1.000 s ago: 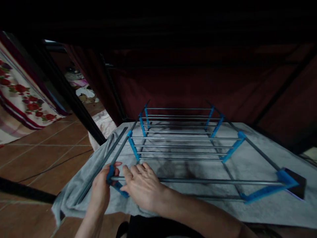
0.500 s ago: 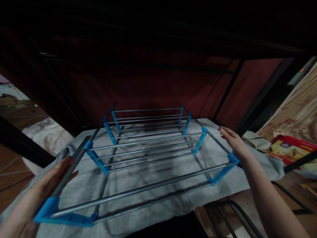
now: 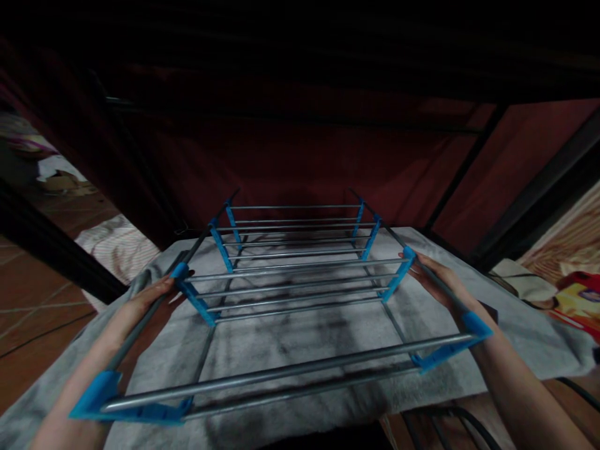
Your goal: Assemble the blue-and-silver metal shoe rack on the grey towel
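A shoe rack of grey metal tubes (image 3: 300, 360) and blue plastic joints lies before me, its tiers running away from me. My left hand (image 3: 152, 299) is wrapped round the left side tube, just behind a blue joint (image 3: 197, 301), and its fingertips reach that joint. On the other side my right hand (image 3: 434, 278) grips the right side tube at another blue joint (image 3: 398, 275); the tube hides part of its fingers. The nearest tubes cross in front of both forearms.
Grey cloth (image 3: 328, 406) spreads beneath the rack. Dark red panels (image 3: 300, 162) stand behind it, with dark posts on both sides. A red and yellow package (image 3: 579, 303) lies at the right, beside a pale bag (image 3: 522, 281). Striped cloth (image 3: 119, 250) rests on the tiled floor at left.
My left hand has slid forward along its tube to the blue joint. My right hand, open and apart from the rack before, has come in and taken hold. The view has shifted slightly.
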The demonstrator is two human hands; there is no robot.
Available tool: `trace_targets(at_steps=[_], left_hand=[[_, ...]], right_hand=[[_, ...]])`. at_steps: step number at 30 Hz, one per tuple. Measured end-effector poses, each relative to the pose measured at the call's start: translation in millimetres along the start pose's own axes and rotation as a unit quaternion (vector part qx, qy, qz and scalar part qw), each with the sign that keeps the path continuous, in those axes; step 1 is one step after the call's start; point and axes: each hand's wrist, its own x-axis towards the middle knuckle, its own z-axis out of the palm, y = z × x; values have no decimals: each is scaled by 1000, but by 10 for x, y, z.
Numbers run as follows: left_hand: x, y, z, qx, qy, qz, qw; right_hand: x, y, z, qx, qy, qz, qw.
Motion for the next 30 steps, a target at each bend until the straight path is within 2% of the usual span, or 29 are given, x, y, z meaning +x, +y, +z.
trace_targets(at_steps=[7,12,18,26,30], left_hand=[[21,-43,-47,-32,8,-7,999],[32,-80,-72,-43,-6,12,999],[46,-94,-91,-38,-16,23,999],[46,-69,-63,-46,-4,13,999],[28,-62,-166,-59,12,0,998]], right_hand=[[72,91,-25,-3,52,14,999],[89,96,-29,-5,33,9,999],[93,91,6,17,65,20,998],[118,138,-7,6,35,12,999],[99,52,-104,19,13,27,999]])
